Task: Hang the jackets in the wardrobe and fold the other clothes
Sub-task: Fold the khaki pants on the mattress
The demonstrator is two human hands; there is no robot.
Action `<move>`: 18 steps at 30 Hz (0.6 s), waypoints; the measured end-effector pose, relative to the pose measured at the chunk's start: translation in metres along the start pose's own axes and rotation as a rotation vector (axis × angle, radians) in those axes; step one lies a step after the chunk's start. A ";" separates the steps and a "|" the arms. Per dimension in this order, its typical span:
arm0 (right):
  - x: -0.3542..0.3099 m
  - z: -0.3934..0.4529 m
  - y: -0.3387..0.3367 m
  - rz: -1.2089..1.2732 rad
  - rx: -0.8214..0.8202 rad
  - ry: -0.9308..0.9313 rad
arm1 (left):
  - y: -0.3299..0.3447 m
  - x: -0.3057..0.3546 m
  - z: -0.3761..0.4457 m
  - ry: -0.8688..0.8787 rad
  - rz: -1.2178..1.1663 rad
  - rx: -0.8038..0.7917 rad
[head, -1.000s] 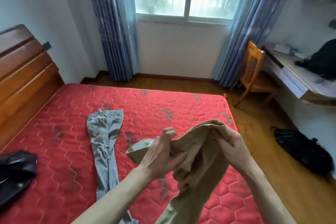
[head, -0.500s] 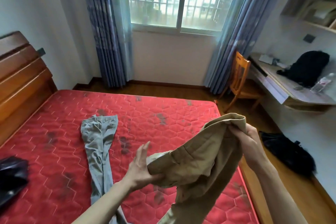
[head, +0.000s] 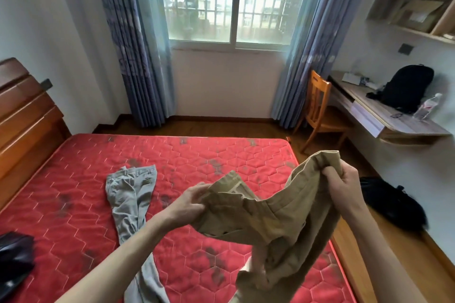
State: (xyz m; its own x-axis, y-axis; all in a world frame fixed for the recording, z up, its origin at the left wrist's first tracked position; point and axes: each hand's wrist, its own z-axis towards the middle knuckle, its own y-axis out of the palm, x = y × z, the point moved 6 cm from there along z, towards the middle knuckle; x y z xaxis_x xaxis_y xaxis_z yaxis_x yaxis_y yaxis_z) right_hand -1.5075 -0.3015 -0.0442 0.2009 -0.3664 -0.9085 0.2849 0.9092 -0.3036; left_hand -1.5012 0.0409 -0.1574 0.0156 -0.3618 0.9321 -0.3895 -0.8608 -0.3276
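Far left on the red mattress [head: 86, 204]: a dark garment [head: 14, 256], then grey trousers [head: 130, 194] laid flat (apparently waiting to be folded). Folding step in hand, by the look of it: left hand [head: 187, 206] pinching one end of the khaki trousers' [head: 270, 219] waistband, right hand [head: 342, 184] curled tight round the other, cloth held up above the mattress, legs dangling. Next, probably: stretching the waist taut, matching the legs, lowering flat.
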 end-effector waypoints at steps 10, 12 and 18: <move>-0.018 0.021 -0.012 0.184 0.048 -0.012 | -0.032 0.112 -0.008 0.620 0.774 0.311; -0.031 0.024 -0.010 0.293 0.026 -0.003 | -0.030 0.132 -0.015 0.734 0.776 0.382; -0.096 0.032 0.029 0.675 -0.314 0.033 | -0.012 0.212 -0.031 0.984 0.671 0.531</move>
State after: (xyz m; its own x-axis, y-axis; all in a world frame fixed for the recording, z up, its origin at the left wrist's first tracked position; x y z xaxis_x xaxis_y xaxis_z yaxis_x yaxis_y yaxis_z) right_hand -1.4881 -0.2462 0.0433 0.2076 0.2934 -0.9332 -0.1722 0.9500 0.2604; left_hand -1.5214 -0.0146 0.0490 -0.8036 -0.5564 0.2113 0.3548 -0.7329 -0.5805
